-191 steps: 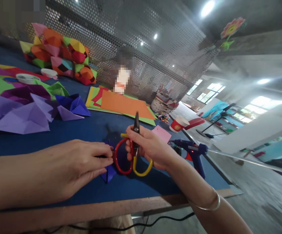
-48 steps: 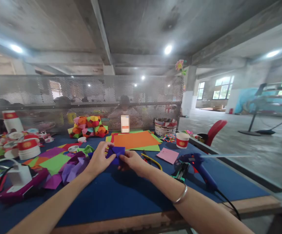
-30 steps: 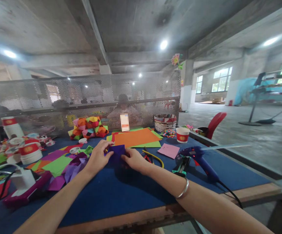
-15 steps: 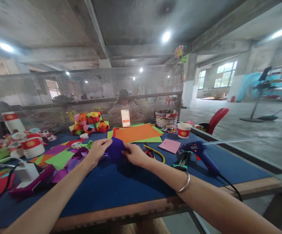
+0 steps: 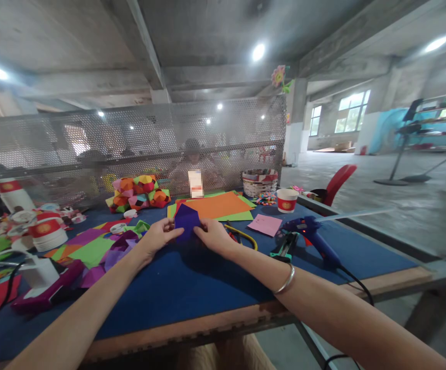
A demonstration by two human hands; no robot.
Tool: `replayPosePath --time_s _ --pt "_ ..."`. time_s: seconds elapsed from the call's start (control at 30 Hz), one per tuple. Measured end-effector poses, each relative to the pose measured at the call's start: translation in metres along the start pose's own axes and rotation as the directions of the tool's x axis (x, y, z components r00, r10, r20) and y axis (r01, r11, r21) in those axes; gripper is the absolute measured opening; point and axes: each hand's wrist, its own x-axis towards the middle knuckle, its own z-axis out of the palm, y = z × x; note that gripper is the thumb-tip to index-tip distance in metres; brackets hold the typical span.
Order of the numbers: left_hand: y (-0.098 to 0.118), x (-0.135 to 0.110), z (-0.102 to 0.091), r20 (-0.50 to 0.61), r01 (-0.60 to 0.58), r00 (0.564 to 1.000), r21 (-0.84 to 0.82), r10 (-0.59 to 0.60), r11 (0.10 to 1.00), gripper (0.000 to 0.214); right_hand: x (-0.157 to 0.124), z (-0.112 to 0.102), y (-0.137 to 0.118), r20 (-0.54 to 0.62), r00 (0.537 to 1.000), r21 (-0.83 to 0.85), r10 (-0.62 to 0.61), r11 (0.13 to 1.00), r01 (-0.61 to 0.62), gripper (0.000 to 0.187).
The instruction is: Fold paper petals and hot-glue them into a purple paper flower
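Note:
Both of my hands hold a dark purple folded paper piece [image 5: 186, 220] just above the blue table top [image 5: 192, 293]. My left hand [image 5: 159, 237] pinches its left edge, and my right hand [image 5: 212, 236] pinches its right edge. A silver bangle sits on my right wrist. The scissors [image 5: 240, 237] with red and yellow handles lie on the table just right of my right hand.
A blue glue gun [image 5: 313, 236] and pink note [image 5: 268, 224] lie to the right. Orange and green sheets [image 5: 215, 205], folded purple papers [image 5: 121, 249], a colourful paper ball [image 5: 138, 191], red paper cups [image 5: 286, 200] and a perforated metal screen [image 5: 130, 149] surround the work spot. A person sits behind the screen.
Earlier my right hand held the scissors; they now lie on the table. Since then both hands have lifted and turned the purple paper, and the view has risen.

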Motion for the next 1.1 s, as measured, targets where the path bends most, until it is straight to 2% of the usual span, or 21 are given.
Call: replayPosePath --time_s 0.13,0.3,0.4,0.6,0.77,0.9,1.0,1.1 --pt "0.002 0.001 -0.003 0.031 0.126 0.992 -0.138 -0.123 0.982 0.041 0.003 0.0 0.002 -0.006 0.998 0.119 0.062 0.991 -0.06 0.013" --pt "0.011 0.0 -0.008 0.066 0.193 0.981 -0.351 -0.181 0.916 0.02 0.006 0.0 -0.003 0.041 0.989 0.304 0.142 0.941 -0.148 0.02" --pt "0.014 0.0 -0.01 0.08 0.222 0.975 -0.398 -0.208 0.89 0.014 0.006 -0.001 -0.007 0.067 0.986 0.382 0.156 0.908 -0.17 0.019" --pt "0.016 -0.001 -0.008 0.098 0.235 0.972 -0.401 -0.214 0.885 0.011 0.003 -0.003 -0.011 0.067 0.985 0.477 0.159 0.862 -0.172 0.013" --pt "0.016 -0.002 -0.006 0.087 0.234 0.972 -0.374 -0.218 0.897 0.011 0.004 -0.002 -0.01 0.034 0.985 0.507 0.168 0.847 -0.162 0.016" --pt "0.014 -0.002 -0.006 0.081 0.227 0.974 -0.328 -0.212 0.917 0.02 0.006 -0.002 -0.007 0.009 0.983 0.509 0.181 0.846 -0.16 0.019" --pt "0.012 -0.002 -0.005 0.049 0.187 0.982 -0.324 -0.181 0.927 0.03 0.006 -0.003 -0.007 0.014 0.982 0.505 0.186 0.847 -0.167 0.018" --pt "0.011 -0.001 -0.003 -0.043 0.065 0.996 -0.259 -0.078 0.964 0.037 0.005 -0.003 -0.008 0.015 0.984 0.499 0.179 0.851 -0.163 0.013"
